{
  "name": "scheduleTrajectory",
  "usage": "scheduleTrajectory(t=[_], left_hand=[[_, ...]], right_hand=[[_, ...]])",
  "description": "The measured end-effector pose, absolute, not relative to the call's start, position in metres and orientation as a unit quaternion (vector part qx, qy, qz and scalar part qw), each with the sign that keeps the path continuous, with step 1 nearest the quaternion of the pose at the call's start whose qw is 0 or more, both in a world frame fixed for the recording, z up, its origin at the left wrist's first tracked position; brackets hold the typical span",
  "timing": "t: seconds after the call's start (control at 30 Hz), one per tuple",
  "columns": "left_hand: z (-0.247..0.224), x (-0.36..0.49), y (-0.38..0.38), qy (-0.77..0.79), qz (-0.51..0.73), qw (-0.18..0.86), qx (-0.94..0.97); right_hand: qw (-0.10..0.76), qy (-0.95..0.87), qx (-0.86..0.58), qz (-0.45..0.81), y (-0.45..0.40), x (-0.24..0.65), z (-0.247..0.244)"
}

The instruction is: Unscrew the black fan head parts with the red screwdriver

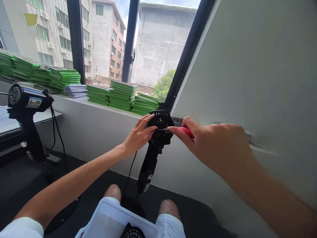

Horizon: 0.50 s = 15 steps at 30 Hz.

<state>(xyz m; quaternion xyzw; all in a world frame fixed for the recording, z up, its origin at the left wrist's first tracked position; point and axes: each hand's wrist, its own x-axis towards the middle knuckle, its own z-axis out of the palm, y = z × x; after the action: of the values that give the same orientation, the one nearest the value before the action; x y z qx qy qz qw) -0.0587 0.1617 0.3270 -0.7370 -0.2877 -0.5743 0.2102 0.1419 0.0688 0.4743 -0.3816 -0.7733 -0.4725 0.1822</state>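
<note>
My right hand (213,142) is wrapped round the red handle of a screwdriver (187,131). The thin metal shaft lies across the front of a black, round-faced motor housing (160,142) with slots, which sits atop a dark grip-like post (148,168). At the housing's left side is my left hand (140,132). One finger reaches its upper edge, while thumb and forefinger close together at the screwdriver's tip. Whatever is between those fingertips is too small to make out.
A white tray (109,215) rests on my lap, holding a black grille-like cover (133,232). To the left stands a similar black motor unit (28,102) with a cable. Stacks of green-edged sheets (121,96) line the windowsill. A pale wall (260,66) rises on the right.
</note>
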Motion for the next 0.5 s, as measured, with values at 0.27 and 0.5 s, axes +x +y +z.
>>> scheduleTrajectory(t=[0.27,0.5], left_hand=[[0.340,-0.066,0.153,-0.318,-0.520,0.235,-0.757],[0.385,-0.066,0.133,-0.369,-0.383,0.270,-0.802]], right_hand=[[0.147,-0.796,-0.403,-0.428,0.066,0.145,0.479],[0.192,-0.858,-0.356,-0.316,0.072,0.147,0.478]])
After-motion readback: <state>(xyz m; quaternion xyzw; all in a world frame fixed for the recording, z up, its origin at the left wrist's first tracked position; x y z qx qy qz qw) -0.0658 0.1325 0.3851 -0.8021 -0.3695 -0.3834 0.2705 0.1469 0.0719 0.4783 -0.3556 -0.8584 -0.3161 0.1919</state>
